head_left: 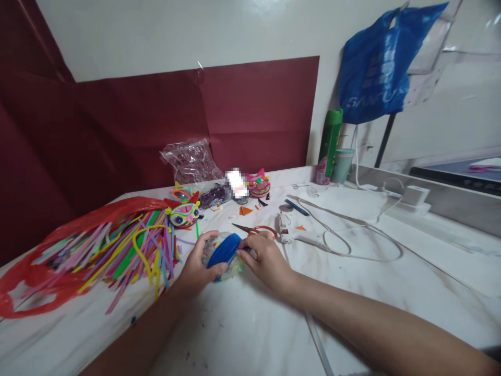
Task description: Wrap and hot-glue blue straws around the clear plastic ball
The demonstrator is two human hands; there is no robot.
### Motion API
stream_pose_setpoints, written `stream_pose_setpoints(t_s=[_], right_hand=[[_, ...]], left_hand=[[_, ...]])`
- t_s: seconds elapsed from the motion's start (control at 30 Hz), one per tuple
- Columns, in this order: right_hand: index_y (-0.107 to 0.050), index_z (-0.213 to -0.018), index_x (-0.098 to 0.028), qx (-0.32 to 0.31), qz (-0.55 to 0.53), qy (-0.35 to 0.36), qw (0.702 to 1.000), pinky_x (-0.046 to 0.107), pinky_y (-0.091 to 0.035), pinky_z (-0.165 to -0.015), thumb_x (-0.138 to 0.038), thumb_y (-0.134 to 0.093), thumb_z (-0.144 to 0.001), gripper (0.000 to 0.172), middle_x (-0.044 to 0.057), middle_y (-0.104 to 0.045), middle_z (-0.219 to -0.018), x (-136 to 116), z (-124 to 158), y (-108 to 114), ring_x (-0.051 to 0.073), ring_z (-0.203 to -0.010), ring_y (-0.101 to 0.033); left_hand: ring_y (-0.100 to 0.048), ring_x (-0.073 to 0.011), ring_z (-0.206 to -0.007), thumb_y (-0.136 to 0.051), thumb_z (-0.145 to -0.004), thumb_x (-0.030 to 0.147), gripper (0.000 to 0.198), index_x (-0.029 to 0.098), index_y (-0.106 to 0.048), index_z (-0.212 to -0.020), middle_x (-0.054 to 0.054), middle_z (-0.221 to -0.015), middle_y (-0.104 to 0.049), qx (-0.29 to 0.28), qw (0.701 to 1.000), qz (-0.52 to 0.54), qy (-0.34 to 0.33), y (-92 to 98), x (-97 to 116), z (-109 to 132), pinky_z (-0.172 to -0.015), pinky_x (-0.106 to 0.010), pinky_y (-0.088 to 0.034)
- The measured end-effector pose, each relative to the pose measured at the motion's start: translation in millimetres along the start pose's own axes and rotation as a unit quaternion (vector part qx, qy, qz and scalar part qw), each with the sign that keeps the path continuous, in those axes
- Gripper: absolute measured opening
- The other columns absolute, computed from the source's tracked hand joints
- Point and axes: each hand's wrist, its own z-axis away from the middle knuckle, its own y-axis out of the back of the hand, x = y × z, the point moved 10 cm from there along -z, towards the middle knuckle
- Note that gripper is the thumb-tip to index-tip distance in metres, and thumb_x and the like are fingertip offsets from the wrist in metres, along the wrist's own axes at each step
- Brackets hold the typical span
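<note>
My left hand (201,261) grips the side of a round, clear-looking craft piece (224,256) partly covered with rows of blue pipe cleaner. At its right edge, the fingers of my right hand (261,256) are pinched together at the end of the blue rows. They seem to hold a bit of blue pipe cleaner, mostly hidden by the fingertips. Just behind my right hand lie scissors (260,230) with orange handles. A white glue gun (287,230) rests to the right of them.
On the left, a red plastic bag (70,227) lies under many colourful pipe cleaners (129,250). Finished animal-face crafts (183,214) sit behind, near crumpled clear plastic (191,159). A cable (344,253) loops at right. A green spray can (329,146) and cup (343,166) stand at the back.
</note>
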Motion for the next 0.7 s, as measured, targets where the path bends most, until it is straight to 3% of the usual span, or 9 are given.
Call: stream_pose_setpoints(t_s=[0.23,0.47,0.7], right_hand=[[-0.063,-0.078,-0.02,-0.001,-0.008,-0.06,0.998,0.033,-0.04,-0.074,-0.018,-0.067,-0.078,0.005,0.003,-0.068,-0.075,11.7,1.5,-1.0,0.02,-0.075,-0.057],[-0.061,-0.075,-0.019,-0.012,-0.013,-0.055,0.998,0.031,-0.04,-0.072,-0.014,-0.066,-0.077,0.007,0.002,-0.067,-0.073,7.6,2.7,-4.9,0.018,-0.07,-0.057],[-0.06,-0.076,-0.019,-0.016,-0.033,-0.066,0.997,0.031,-0.041,-0.071,-0.013,-0.064,-0.076,0.008,0.002,-0.066,-0.073,9.0,4.2,-6.6,0.017,-0.07,-0.057]], left_hand=[[-0.055,-0.03,-0.109,-0.077,-0.058,0.025,0.072,0.021,-0.046,-0.122,-0.011,-0.118,-0.057,0.003,0.999,0.028,0.022,-1.2,0.4,1.3,-0.087,-0.036,-0.045],[-0.057,-0.0284,-0.105,-0.076,-0.06,0.026,0.066,0.023,-0.048,-0.12,-0.01,-0.122,-0.055,0.0,1.0,0.02,0.02,-1.1,3.1,1.1,-0.085,-0.035,-0.046],[-0.06,-0.0251,-0.09,-0.079,-0.052,0.021,0.06,0.023,-0.057,-0.109,-0.006,-0.106,-0.062,0.064,0.997,-0.008,0.044,3.9,15.1,4.1,-0.076,-0.033,-0.046]])
